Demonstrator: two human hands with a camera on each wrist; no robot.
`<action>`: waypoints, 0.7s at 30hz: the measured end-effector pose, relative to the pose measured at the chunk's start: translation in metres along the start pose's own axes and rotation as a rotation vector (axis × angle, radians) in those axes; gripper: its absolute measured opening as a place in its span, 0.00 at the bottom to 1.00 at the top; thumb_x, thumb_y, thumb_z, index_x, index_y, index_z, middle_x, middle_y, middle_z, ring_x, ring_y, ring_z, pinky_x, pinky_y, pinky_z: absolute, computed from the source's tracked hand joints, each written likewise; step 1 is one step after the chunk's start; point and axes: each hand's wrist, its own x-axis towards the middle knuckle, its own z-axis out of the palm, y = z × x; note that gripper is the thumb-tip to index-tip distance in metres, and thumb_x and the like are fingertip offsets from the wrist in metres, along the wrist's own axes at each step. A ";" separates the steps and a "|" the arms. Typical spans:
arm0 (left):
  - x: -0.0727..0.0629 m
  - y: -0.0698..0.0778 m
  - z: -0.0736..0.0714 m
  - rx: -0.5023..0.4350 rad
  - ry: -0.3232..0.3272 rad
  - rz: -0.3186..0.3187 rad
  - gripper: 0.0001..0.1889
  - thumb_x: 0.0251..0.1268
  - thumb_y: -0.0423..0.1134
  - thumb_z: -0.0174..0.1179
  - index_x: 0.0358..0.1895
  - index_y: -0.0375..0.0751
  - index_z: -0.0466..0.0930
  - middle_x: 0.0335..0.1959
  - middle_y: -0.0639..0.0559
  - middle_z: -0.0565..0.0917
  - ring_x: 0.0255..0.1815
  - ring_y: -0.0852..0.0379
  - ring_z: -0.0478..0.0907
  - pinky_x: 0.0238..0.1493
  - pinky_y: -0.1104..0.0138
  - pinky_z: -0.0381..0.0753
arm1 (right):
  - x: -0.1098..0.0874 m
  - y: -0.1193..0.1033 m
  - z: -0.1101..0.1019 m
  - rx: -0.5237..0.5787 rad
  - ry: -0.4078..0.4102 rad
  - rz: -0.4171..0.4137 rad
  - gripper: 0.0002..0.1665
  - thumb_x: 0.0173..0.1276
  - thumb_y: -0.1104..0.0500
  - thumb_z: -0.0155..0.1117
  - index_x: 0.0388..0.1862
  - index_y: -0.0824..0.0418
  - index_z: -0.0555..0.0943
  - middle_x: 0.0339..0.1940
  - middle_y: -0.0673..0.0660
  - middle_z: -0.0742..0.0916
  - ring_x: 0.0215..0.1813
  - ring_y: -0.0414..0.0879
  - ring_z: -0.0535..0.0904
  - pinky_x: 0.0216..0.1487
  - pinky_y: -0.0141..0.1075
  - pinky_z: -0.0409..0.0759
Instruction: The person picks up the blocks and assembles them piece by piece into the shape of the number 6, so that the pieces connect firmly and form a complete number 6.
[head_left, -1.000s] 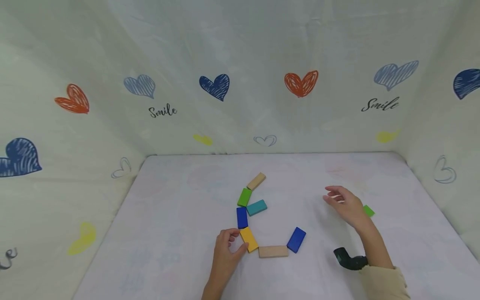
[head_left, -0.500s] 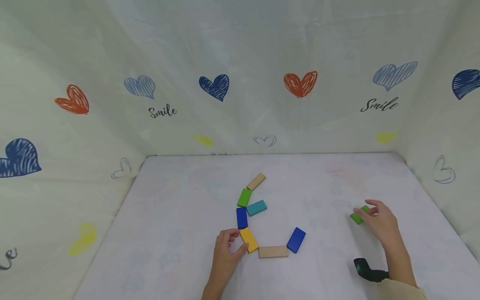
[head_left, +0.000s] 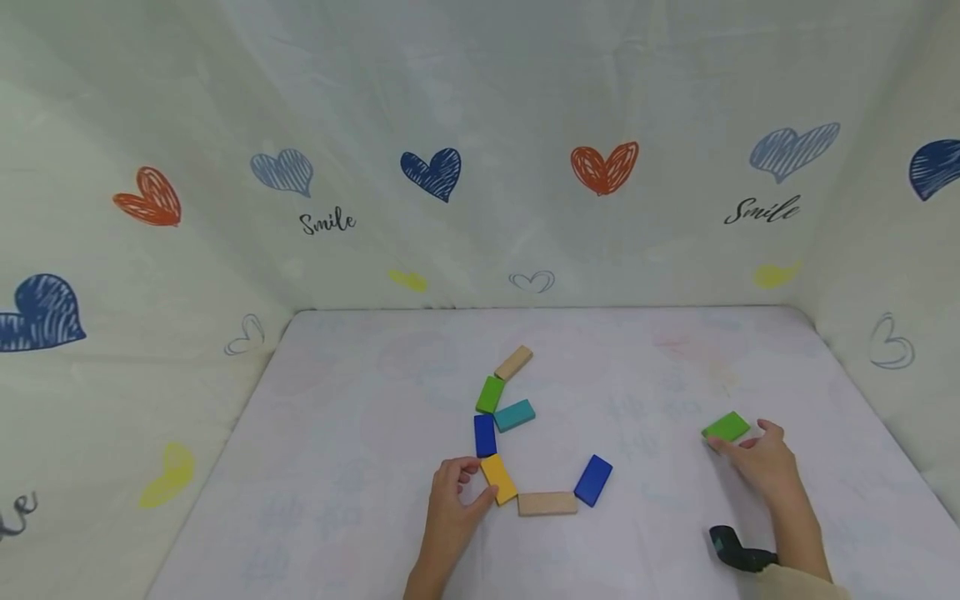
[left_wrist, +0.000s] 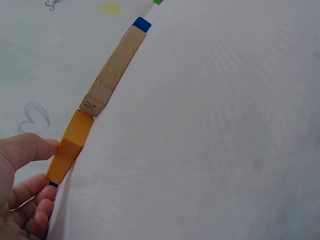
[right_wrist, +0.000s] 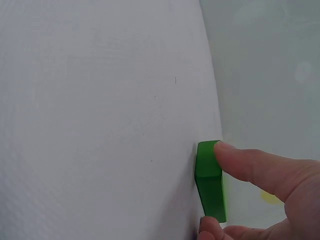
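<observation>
My left hand point(head_left: 456, 500) pinches the yellow block point(head_left: 498, 479) between thumb and fingers; in the left wrist view the thumb presses one side of that yellow block point(left_wrist: 70, 144). On the right of the table, my right hand point(head_left: 765, 467) grips a light green block point(head_left: 727, 427) at its ends. The right wrist view shows the thumb on one end of this green block point(right_wrist: 210, 175) and a fingertip by the other. Touching the yellow block are a blue block point(head_left: 485, 436) and a plain wooden block point(head_left: 547, 503); a second blue block point(head_left: 593, 481) stands at the wooden one's right end.
Farther back, a green block point(head_left: 490, 395), a teal block point(head_left: 515, 415) and another wooden block point(head_left: 514, 363) continue the curved row. A black device point(head_left: 738, 552) sits at my right wrist. Cloth walls point(head_left: 517, 100) printed with hearts surround the white tabletop point(head_left: 337, 467).
My right hand has moved right and toward me, onto the light green block, and its fingers have shifted to the block's ends. My left hand has stayed on the yellow block.
</observation>
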 end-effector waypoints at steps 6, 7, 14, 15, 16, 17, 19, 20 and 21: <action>0.000 0.000 0.001 -0.004 0.002 -0.003 0.20 0.51 0.44 0.68 0.47 0.46 0.73 0.41 0.57 0.74 0.43 0.61 0.66 0.46 0.66 0.71 | 0.003 0.004 -0.002 -0.017 -0.027 -0.016 0.59 0.61 0.42 0.59 0.67 0.82 0.41 0.44 0.74 0.73 0.41 0.59 0.70 0.34 0.38 0.68; -0.001 0.000 0.001 -0.003 0.005 0.003 0.20 0.51 0.44 0.68 0.47 0.46 0.73 0.41 0.57 0.74 0.42 0.61 0.66 0.46 0.66 0.71 | 0.004 0.005 -0.002 -0.019 -0.031 -0.020 0.59 0.61 0.41 0.59 0.67 0.82 0.42 0.44 0.74 0.73 0.41 0.59 0.70 0.34 0.38 0.68; -0.002 0.000 0.001 0.003 0.014 0.006 0.20 0.51 0.44 0.68 0.46 0.45 0.74 0.41 0.57 0.74 0.42 0.61 0.66 0.45 0.67 0.71 | 0.007 0.008 -0.003 -0.022 -0.050 -0.036 0.57 0.60 0.41 0.60 0.66 0.81 0.45 0.42 0.71 0.72 0.42 0.58 0.69 0.33 0.36 0.66; -0.003 0.000 0.001 0.007 0.018 0.011 0.20 0.51 0.44 0.68 0.46 0.45 0.74 0.41 0.56 0.74 0.42 0.61 0.66 0.45 0.67 0.71 | 0.008 0.008 -0.003 -0.021 -0.049 -0.041 0.57 0.60 0.40 0.60 0.66 0.81 0.46 0.42 0.71 0.72 0.42 0.58 0.69 0.32 0.35 0.66; -0.003 0.000 0.001 0.007 0.020 0.011 0.20 0.51 0.44 0.68 0.46 0.45 0.74 0.41 0.57 0.74 0.42 0.61 0.66 0.45 0.67 0.71 | 0.008 0.008 -0.003 -0.021 -0.046 -0.045 0.57 0.60 0.41 0.60 0.66 0.81 0.46 0.41 0.71 0.72 0.41 0.57 0.69 0.32 0.35 0.66; -0.003 0.001 0.001 0.008 0.023 0.018 0.20 0.51 0.43 0.68 0.46 0.45 0.74 0.41 0.56 0.74 0.42 0.61 0.66 0.45 0.66 0.71 | 0.008 0.009 -0.003 -0.022 -0.042 -0.049 0.56 0.60 0.41 0.60 0.65 0.81 0.47 0.41 0.70 0.73 0.41 0.57 0.69 0.32 0.35 0.66; -0.003 0.001 0.000 0.010 0.022 0.013 0.20 0.51 0.44 0.68 0.46 0.46 0.73 0.41 0.57 0.74 0.42 0.61 0.66 0.45 0.67 0.71 | 0.008 0.009 -0.002 -0.026 -0.037 -0.053 0.55 0.61 0.41 0.60 0.65 0.81 0.47 0.40 0.70 0.73 0.41 0.57 0.69 0.31 0.34 0.66; -0.003 0.001 0.000 0.012 0.021 0.013 0.20 0.51 0.44 0.68 0.46 0.46 0.73 0.41 0.57 0.74 0.42 0.61 0.66 0.45 0.67 0.71 | 0.008 0.009 -0.002 -0.027 -0.035 -0.054 0.55 0.61 0.41 0.60 0.65 0.81 0.48 0.40 0.70 0.73 0.41 0.57 0.69 0.31 0.34 0.66; -0.002 0.001 0.000 0.012 0.021 0.018 0.20 0.51 0.43 0.68 0.46 0.45 0.74 0.41 0.57 0.74 0.42 0.61 0.66 0.45 0.66 0.71 | 0.007 0.009 -0.002 -0.028 -0.034 -0.054 0.55 0.61 0.41 0.59 0.65 0.81 0.48 0.41 0.70 0.73 0.41 0.57 0.69 0.31 0.34 0.66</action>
